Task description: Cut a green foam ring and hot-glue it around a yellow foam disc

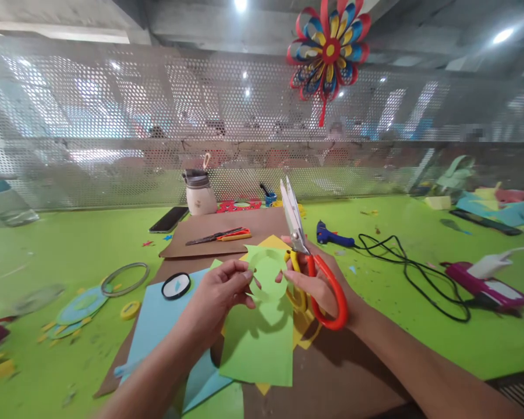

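My left hand (227,285) pinches the left edge of a round light-green paper piece (268,276) between thumb and fingers. My right hand (318,279) is closed around a pair of scissors (297,227) with red and yellow handles, blades pointing up and slightly apart. Its fingertips also touch the right edge of the round piece. Below lies a light-green paper sheet (257,355), shadowed by the hands. Part of a yellow paper (305,331) shows beneath that sheet. Light-blue paper (155,320) lies to the left, with a black-rimmed disc (176,286) on it.
Brown cardboard (192,238) carries another pair of scissors (220,235). Behind stand a phone (169,220) and a flask (199,195). A blue glue gun (334,235) with a black cable lies right, near a purple power strip (484,285). A paper flower (330,51) hangs above.
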{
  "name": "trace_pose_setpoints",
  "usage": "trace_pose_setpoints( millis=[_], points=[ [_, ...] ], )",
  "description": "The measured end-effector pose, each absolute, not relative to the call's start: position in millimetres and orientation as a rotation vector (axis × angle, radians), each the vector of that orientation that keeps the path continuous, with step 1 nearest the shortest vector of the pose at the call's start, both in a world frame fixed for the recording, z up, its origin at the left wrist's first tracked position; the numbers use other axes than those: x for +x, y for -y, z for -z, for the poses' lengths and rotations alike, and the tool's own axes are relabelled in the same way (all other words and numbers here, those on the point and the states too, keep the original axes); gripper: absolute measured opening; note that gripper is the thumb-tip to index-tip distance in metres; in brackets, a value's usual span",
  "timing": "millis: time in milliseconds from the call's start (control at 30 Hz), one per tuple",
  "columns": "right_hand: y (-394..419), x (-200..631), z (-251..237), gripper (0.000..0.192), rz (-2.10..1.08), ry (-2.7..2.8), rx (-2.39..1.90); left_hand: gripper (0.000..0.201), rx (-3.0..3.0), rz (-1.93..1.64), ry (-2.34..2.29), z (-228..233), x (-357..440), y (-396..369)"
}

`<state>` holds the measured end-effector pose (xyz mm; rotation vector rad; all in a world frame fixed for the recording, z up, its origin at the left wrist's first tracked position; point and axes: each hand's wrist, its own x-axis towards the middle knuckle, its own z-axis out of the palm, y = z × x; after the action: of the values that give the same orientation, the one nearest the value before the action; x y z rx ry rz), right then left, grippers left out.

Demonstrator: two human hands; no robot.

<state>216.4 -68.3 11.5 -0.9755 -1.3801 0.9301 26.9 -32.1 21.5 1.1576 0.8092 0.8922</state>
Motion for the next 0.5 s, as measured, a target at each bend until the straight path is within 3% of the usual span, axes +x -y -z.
trace_pose_setpoints(
  millis=[500],
  points=[
    [66.5, 220.5, -1.7, 0.044, -0.982, 1.366, -0.921, 0.017, 1.238, -0.925, -0.909, -24.9, 26.9, 32.8]
  ],
)
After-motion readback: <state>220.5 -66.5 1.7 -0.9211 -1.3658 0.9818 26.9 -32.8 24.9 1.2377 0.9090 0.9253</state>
